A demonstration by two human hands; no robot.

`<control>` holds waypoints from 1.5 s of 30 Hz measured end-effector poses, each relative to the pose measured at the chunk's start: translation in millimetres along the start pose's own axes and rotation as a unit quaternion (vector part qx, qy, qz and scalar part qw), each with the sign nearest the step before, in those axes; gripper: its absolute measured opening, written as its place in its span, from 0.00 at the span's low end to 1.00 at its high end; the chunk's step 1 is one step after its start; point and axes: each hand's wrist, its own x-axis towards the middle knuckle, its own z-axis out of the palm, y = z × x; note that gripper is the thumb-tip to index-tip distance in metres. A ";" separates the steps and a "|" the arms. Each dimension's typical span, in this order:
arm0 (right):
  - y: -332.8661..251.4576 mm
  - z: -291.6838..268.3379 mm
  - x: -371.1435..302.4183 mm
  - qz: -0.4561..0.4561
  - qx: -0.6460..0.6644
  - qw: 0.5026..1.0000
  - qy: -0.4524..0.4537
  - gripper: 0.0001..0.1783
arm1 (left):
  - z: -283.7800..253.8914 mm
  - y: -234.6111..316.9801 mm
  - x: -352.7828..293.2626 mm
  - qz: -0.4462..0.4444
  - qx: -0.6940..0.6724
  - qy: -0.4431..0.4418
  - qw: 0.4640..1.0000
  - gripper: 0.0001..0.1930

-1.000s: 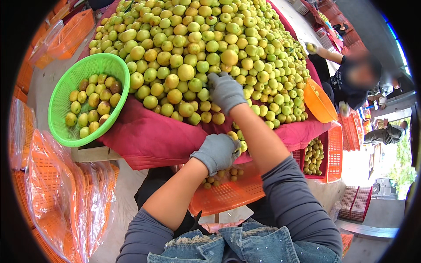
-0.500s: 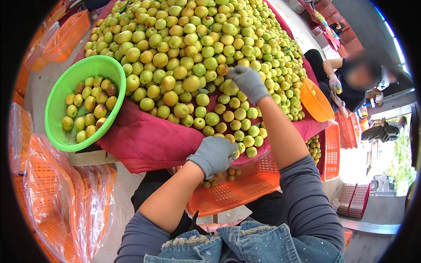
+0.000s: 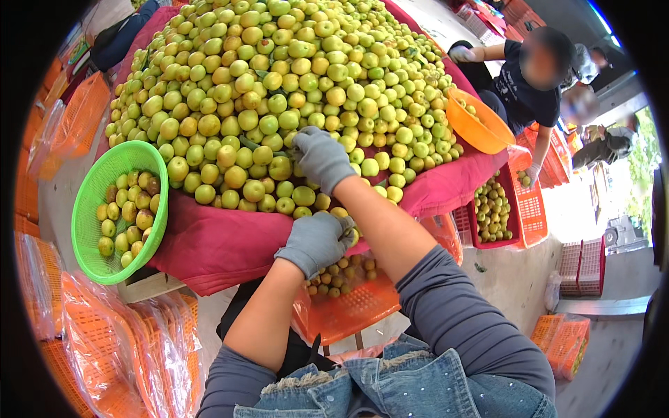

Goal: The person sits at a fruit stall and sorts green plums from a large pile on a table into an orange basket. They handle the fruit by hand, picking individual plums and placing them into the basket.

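A large heap of yellow-green jujubes (image 3: 230, 76), some with brown patches, lies on a red cloth (image 3: 223, 233). My left hand (image 3: 312, 245), in a grey glove, is at the cloth's near edge with fingers curled round a jujube (image 3: 355, 237) that shows at the fingertips. My right hand (image 3: 324, 160), gloved alike, reaches onto the heap's near slope, its fingers bent down among the fruit; what they grip is hidden. Below my left hand, an orange crate (image 3: 355, 306) contains several jujubes. A green basket (image 3: 86, 226) with browner jujubes stands at the left.
An orange bowl (image 3: 481, 132) sits at the heap's right edge. Beyond it a co-worker (image 3: 523, 87) wears gloves, one hand near a crate. A red crate (image 3: 514, 216) of jujubes stands on the right. Plastic-wrapped orange crates (image 3: 104, 348) are stacked at lower left.
The view has shifted, so the heap and the green basket sit differently in it. My right hand has moved left and nearer to my left hand. The co-worker's hand has lowered to a crate.
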 end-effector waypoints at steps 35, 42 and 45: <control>23.0 -16.4 -86.1 0.144 0.200 0.966 -0.076 0.15 | 4.1 -7.6 -18.9 0.055 -0.074 0.051 0.994 0.12; -10.9 -26.4 -63.0 0.193 0.604 0.761 -0.139 0.14 | -14.2 -22.8 -37.9 0.035 -0.048 0.136 0.989 0.08; -24.4 -24.3 -69.8 0.166 0.616 0.765 -0.085 0.15 | -14.2 -29.2 -27.3 0.043 0.007 0.135 0.990 0.07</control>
